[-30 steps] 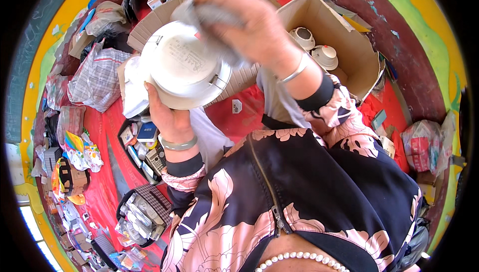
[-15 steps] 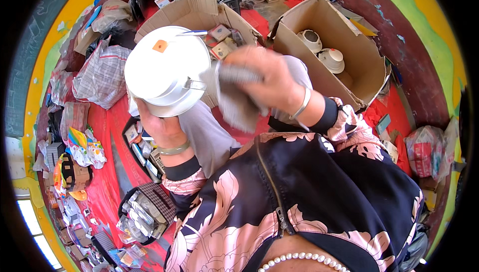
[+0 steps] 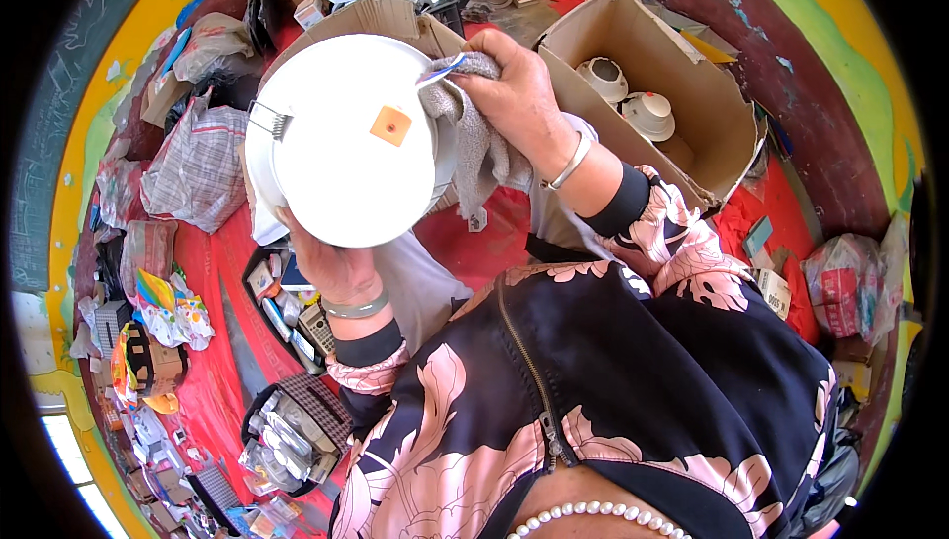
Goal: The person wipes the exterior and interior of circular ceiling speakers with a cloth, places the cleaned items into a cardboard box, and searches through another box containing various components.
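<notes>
A round white recessed downlight [image 3: 331, 173] is held up in front of me, its back facing me. A spring clip shows at its left edge, and a small orange square with a dark centre sits on its back. My left hand [image 3: 336, 267] grips the rim from below; some of its fingers are hidden behind the light. My right hand [image 3: 514, 94] is closed on a grey cloth [image 3: 470, 134], which hangs against the light's right edge. A thin blue-and-white strip or wire [image 3: 445, 70] lies at the right fingertips.
Ahead stands a cardboard box [image 3: 717, 109] with two white lamp housings [image 3: 647, 116] inside. Another carton [image 3: 381, 17] is partly hidden behind the downlight. To the left are a checked bag [image 3: 198, 159] and a basket of packaged items [image 3: 292, 435] on red sheeting [image 3: 213, 371].
The downlight has been turned, so its orange square now lies further right and a clip shows at left. My right hand with the cloth has moved up against its edge.
</notes>
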Demonstrator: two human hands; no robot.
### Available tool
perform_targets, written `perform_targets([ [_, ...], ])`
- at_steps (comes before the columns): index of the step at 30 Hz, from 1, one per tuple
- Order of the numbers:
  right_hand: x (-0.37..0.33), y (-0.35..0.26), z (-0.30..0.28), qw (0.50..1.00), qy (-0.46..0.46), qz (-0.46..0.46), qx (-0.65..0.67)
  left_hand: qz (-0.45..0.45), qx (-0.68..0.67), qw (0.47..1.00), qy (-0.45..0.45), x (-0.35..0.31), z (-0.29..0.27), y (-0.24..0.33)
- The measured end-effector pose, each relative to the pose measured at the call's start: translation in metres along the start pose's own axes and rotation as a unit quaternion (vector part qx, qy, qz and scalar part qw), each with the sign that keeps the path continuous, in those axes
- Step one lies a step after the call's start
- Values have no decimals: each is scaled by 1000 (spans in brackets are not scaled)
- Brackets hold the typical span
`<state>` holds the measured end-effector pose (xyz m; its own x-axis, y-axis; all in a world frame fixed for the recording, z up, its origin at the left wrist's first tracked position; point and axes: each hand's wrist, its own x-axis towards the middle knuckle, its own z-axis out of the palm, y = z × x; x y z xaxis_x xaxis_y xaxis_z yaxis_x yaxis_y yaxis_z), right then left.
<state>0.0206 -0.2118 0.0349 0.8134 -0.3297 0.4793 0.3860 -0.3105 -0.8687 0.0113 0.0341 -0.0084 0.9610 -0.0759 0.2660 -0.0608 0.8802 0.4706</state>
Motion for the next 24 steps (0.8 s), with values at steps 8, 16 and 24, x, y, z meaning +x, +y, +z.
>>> perform_targets([
  [8, 19, -11, -31, 958, -19, -281, -59, -77, 108, 991, -32, -10, 15, 9],
  [16, 23, -34, -41, 889, -103, -420, -148, -93, 218, 970, -60, -12, 19, 8],
  [24, 20, -12, -42, 915, -220, -300, -156, -65, 228, 971, -41, -11, 17, 10],
])
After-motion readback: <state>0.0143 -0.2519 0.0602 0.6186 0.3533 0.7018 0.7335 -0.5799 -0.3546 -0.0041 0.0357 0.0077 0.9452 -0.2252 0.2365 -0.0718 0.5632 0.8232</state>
